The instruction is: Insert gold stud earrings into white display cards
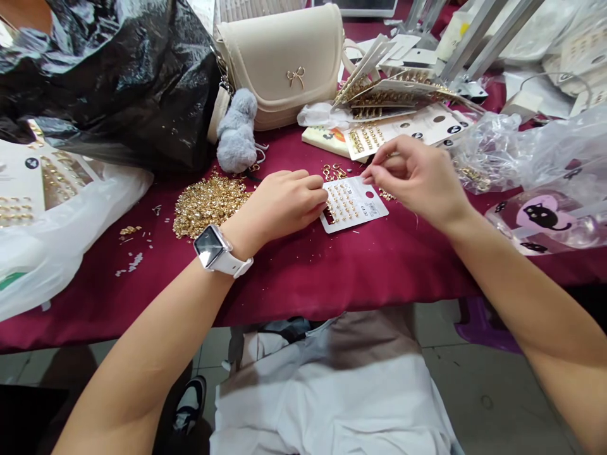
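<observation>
earring card (353,205) lay long axis crosswise; left hand (284,202) rested on its left end, nearer; right hand (412,177) hovered just off it, fingers pinched together.

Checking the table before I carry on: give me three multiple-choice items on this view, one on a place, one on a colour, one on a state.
1. Where is the loose gold pile relative to the left hand?
A. Cupped in it
B. Left of it, on the cloth
C. Under it

2. What colour is the tablecloth?
A. Navy
B. Green
C. Maroon

3. How is the white card of gold studs lying?
A. Flat on the cloth
B. Upright in a bag
C. Folded shut

1: B, the pile sits on the cloth beside the hand.
2: C, the cloth shows deep maroon around the hands.
3: A, the card lies flat, the left hand touching it.
</observation>
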{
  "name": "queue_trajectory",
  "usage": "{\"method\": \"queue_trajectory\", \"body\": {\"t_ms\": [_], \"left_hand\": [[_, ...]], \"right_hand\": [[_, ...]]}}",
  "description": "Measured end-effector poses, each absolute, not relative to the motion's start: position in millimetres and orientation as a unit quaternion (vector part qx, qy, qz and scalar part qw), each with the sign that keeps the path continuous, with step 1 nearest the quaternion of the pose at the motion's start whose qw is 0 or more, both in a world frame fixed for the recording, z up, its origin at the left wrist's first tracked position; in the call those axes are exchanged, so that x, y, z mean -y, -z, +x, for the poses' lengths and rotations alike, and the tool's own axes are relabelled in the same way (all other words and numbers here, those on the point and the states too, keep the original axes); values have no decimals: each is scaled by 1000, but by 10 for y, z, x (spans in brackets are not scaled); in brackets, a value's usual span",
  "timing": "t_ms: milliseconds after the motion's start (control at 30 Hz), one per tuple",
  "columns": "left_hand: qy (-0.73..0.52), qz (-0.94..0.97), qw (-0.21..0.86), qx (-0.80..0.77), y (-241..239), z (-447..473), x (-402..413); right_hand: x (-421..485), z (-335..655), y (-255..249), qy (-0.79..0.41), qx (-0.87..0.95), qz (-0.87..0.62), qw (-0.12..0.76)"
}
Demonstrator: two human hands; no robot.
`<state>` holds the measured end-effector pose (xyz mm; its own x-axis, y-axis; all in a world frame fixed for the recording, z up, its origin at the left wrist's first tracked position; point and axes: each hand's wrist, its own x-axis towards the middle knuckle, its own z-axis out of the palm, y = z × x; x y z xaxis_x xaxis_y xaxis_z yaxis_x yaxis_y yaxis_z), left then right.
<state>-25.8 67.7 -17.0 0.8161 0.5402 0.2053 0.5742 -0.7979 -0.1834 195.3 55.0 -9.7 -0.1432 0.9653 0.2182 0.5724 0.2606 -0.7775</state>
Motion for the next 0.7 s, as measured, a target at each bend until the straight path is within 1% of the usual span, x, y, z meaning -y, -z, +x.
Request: {"method": "queue_trajectory", "body": {"t_ms": [100, 200, 267, 433, 500, 600, 700], "left_hand": [[86, -943, 117, 298, 186, -251, -680], [91, -938, 112, 315, 204, -240, -685], [89, -934, 108, 328, 213, -230, -687], [103, -931, 89, 339, 241, -197, -683], [116, -929, 77, 343, 261, -183, -682], [134, -925, 51, 353, 292, -164, -681], [141, -918, 20, 371, 307, -146, -683]], "right_hand": [[-524, 1865, 168, -283, 727, -521, 347], [-517, 1830, 205, -270, 740, -497, 364], [-521, 1823, 210, -237, 763, -483, 358], [-558, 1808, 232, -129, 821, -474, 289], [-585, 1790, 264, -114, 827, -467, 292], [-627, 1751, 326, -119, 825, -454, 316], [-651, 1712, 370, -147, 817, -457, 319]]}}
